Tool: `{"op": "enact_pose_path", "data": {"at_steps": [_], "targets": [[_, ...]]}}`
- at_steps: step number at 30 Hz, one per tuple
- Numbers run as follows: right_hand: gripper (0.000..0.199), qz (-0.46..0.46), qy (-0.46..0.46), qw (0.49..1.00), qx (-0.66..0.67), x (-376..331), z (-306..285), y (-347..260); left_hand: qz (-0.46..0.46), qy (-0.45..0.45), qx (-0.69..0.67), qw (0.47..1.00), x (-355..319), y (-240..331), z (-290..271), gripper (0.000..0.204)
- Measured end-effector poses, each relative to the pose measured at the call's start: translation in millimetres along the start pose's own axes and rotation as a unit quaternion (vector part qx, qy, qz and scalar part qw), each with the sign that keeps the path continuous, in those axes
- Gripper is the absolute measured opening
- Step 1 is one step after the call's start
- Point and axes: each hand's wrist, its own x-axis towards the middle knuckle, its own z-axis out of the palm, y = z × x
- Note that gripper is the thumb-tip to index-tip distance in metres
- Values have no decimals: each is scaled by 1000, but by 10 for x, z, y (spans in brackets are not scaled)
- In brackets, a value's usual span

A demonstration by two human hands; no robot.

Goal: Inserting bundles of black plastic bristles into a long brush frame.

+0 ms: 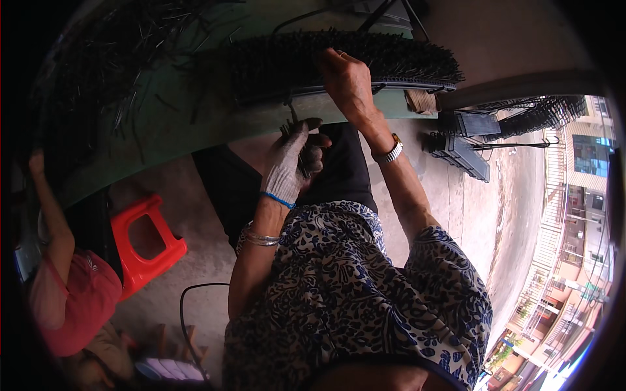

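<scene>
My left hand, in a whitish knitted glove with a blue cuff, is closed around a small bundle of thin dark strips, whose ends poke out past the thumb. It is just off the front edge of the green table. Bare, with a watch at its wrist, my right hand is bent in at the fingertips over a long black rack densely filled with upright dark pieces. Whatever its fingertips hold, if anything, is hidden.
Loose dark strips are heaped on the table's left. A brownish stack rests at the rack's right end. More racks stand to the right. Near a red stool on the left, another person in pink reaches toward the table.
</scene>
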Motion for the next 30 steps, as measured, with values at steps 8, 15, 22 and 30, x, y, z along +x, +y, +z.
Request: {"op": "enact_pose_path", "data": {"at_steps": [8, 15, 22, 30], "targets": [[24, 27, -2, 993, -113, -1, 100, -46, 10, -58, 30, 998, 46, -37, -86, 31], [24, -5, -11, 989, -146, 51, 163, -10, 12, -53, 61, 997, 44, -92, -24, 30], [24, -18, -37, 982, -184, 5, 151, -25, 8, -59, 60, 996, 30, -114, -43, 31], [27, 68, -154, 983, 75, -205, -255, -190, -12, -46, 79, 996, -46, -59, -20, 31]]}}
